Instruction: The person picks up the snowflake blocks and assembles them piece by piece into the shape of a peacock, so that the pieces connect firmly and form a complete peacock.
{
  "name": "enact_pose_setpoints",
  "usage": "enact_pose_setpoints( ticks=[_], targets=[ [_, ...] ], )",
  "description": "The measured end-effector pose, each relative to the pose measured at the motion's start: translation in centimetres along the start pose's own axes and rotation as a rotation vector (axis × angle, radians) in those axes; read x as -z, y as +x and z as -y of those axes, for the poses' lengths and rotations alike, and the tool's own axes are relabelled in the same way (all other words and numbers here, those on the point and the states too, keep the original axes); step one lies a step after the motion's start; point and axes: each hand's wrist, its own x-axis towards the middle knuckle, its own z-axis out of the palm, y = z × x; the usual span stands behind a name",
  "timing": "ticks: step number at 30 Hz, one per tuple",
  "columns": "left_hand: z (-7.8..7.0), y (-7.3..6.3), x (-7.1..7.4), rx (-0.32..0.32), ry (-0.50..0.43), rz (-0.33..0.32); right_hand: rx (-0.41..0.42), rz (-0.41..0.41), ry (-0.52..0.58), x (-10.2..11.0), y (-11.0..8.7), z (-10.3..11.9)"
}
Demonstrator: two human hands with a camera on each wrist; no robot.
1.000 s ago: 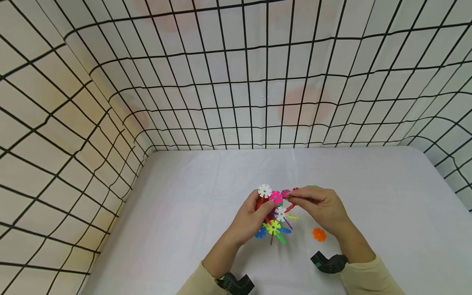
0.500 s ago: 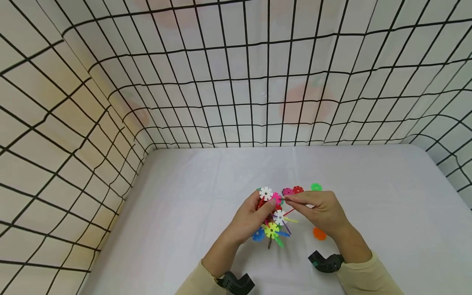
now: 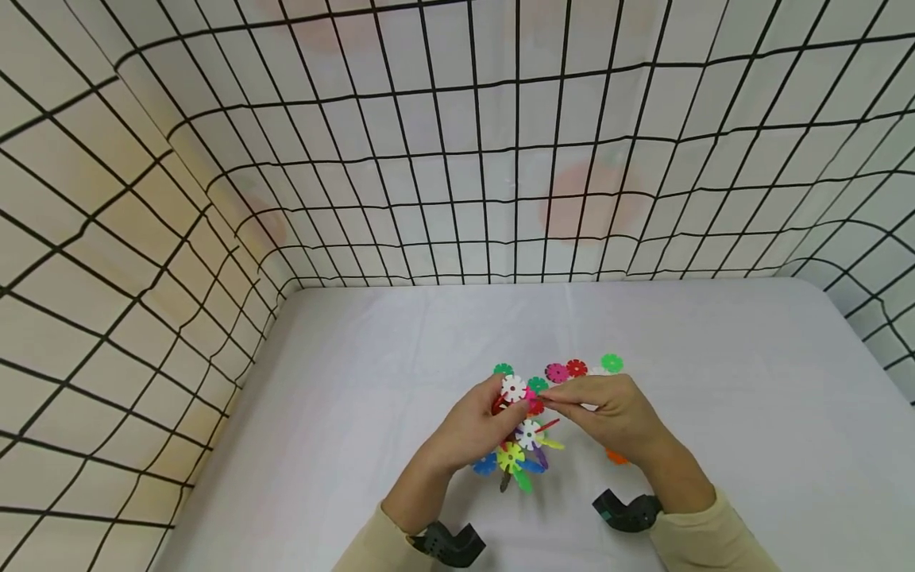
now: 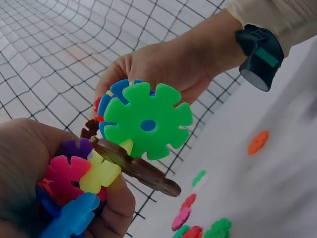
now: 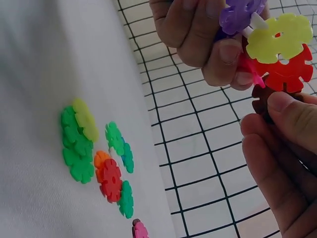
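Observation:
My left hand [image 3: 468,429] grips a cluster of interlocked plastic snowflake discs [image 3: 511,457] above the table. The discs are notched like flowers, in white, yellow, pink, blue and other colours. A large green disc [image 4: 148,121] and an edge-on brown disc [image 4: 136,166] stick out of it in the left wrist view. My right hand [image 3: 608,409] is at the cluster's right side. Its thumb and fingertips pinch a dark brown disc [image 5: 262,101] right at the edge of a red disc [image 5: 287,69] of the cluster. Parts of the cluster are hidden behind the left fingers.
Loose discs lie on the white table [image 3: 357,357] beyond the hands: a magenta disc [image 3: 556,372], a red disc [image 3: 577,368] and a green disc [image 3: 611,363] among them. An orange disc [image 3: 616,457] lies partly under the right hand. A black-lined grid wall [image 3: 457,159] surrounds the table.
Both hands and the cluster have shifted slightly left and toward the person. The right fingertips have stayed at the cluster, and more green discs show behind it.

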Motion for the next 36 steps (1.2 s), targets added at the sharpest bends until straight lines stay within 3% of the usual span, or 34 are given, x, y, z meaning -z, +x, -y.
enact_pose_setpoints(
  ticks=[9, 18, 27, 31, 36],
  targets=[
    [0.1, -0.1, 0.0, -0.023, -0.145, 0.058, 0.028, -0.029, 0.054, -0.2, 0.2, 0.1],
    [-0.2, -0.3, 0.2, -0.059, -0.105, 0.11, 0.021, -0.003, -0.001, 0.0, 0.3, 0.7],
    [-0.8, -0.4, 0.1, -0.129, -0.132, 0.163, 0.056, -0.012, -0.054, 0.0, 0.3, 0.9],
    [-0.8, -0.4, 0.0, -0.128, -0.136, 0.156, 0.065, -0.02, -0.096, -0.2, 0.5, 1.0],
    [-0.7, 0.0, -0.1, -0.079, -0.155, 0.083, 0.03, -0.029, -0.221, -0.2, 0.7, 1.3]
  ],
)
